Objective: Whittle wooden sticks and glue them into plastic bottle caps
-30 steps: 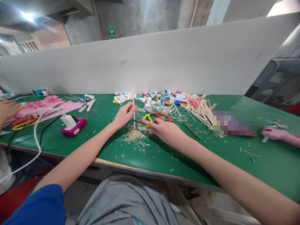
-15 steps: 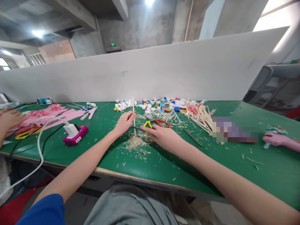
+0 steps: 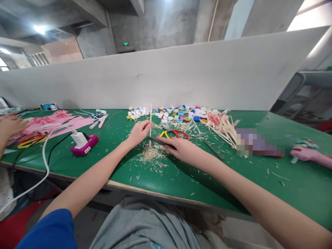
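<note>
My left hand [image 3: 139, 133] is closed around a thin pale wooden stick [image 3: 150, 116], which stands upright with its lower end just above the green table. In my right hand [image 3: 180, 148] is a dark, narrow blade [image 3: 156, 140], its handle end hidden in the palm. The blade points left and crosses the lower part of the stick, close below my left fingers; whether it touches the wood I cannot tell. Wood shavings [image 3: 150, 156] lie heaped under the stick. Just behind my right hand are a red-handled cutting tool [image 3: 183, 132] and yellow handles [image 3: 164, 134].
Coloured bottle caps [image 3: 180, 117] line the grey partition [image 3: 166, 79]. To the right lie wooden sticks [image 3: 225, 128], a dark rod [image 3: 214, 150] and a pink glue gun [image 3: 307, 154]. A purple power strip [image 3: 85, 145] with cables sits left, near pink paper [image 3: 75, 124] and another person's hand [image 3: 10, 127].
The blade has turned a little and more of it shows beside my right fingers. My left hand still grips the upright stick. The whole view has shifted slightly.
</note>
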The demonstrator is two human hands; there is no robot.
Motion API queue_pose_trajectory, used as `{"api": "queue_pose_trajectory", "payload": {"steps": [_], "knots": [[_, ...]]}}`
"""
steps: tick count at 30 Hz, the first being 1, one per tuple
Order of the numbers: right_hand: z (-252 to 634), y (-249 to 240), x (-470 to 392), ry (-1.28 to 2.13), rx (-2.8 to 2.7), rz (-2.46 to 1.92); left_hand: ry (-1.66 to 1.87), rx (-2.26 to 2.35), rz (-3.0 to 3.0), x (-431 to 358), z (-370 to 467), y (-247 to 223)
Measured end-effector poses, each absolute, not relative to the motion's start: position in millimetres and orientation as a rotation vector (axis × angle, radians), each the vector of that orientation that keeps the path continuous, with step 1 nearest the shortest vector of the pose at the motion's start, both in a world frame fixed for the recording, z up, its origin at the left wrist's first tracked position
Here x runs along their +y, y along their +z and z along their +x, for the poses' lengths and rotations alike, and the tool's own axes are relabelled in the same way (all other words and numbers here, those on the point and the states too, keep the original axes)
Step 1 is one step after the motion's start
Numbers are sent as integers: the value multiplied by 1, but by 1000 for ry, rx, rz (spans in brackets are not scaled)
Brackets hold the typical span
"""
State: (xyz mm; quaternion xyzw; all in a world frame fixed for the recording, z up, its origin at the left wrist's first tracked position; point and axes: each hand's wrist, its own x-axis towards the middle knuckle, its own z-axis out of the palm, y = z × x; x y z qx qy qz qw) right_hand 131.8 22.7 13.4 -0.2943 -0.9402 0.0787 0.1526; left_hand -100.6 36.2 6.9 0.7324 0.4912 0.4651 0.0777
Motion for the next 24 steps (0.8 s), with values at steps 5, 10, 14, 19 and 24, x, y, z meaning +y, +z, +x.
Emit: {"api": "queue_pose_trajectory", "payload": {"steps": [5, 10, 14, 19, 24], "knots": [[129, 15, 21, 212, -2696, -841, 1396, 1459, 2216, 35, -101, 9], [131, 18, 19, 278, -2716, -818, 1402, 1456, 2212, 35, -99, 10], [132, 19, 16, 320, -2724, -817, 1419, 1464, 2197, 35, -100, 10], [131, 20, 14, 318, -2737, -837, 1437, 1463, 2197, 37, -102, 9], [132, 17, 18, 319, -2727, -795, 1444, 1443, 2197, 40, -102, 6]]}}
